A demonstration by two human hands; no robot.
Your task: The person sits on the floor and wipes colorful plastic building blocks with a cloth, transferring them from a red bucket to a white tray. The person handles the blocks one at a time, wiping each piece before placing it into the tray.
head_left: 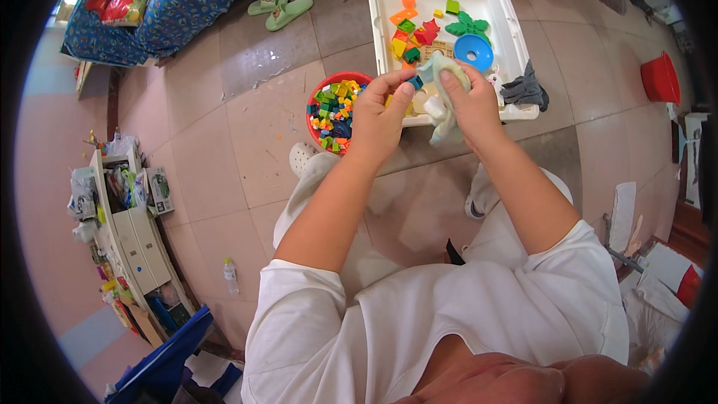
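My left hand (384, 106) pinches a dark blue toy block (415, 82) between thumb and fingers. A pale green and yellow cloth (445, 90) hangs from my right hand (474, 102), close beside the block. Both hands are over the near edge of a white plastic tray (372, 22). Inside the tray are several colourful toy blocks, a blue ring-shaped piece (473, 53), a green leaf-shaped piece (467, 26) and a red piece (427, 32). Left of the tray stands a red basin (343, 77) full of small blocks (335, 102), partly hidden by my left hand.
A dark grey glove (524, 90) drapes over the tray's right corner. Green slippers (288, 13) lie on the wet tiled floor. A plastic bottle (230, 276) stands near a cluttered cabinet (140, 247) at left. At right is a red bucket (661, 79).
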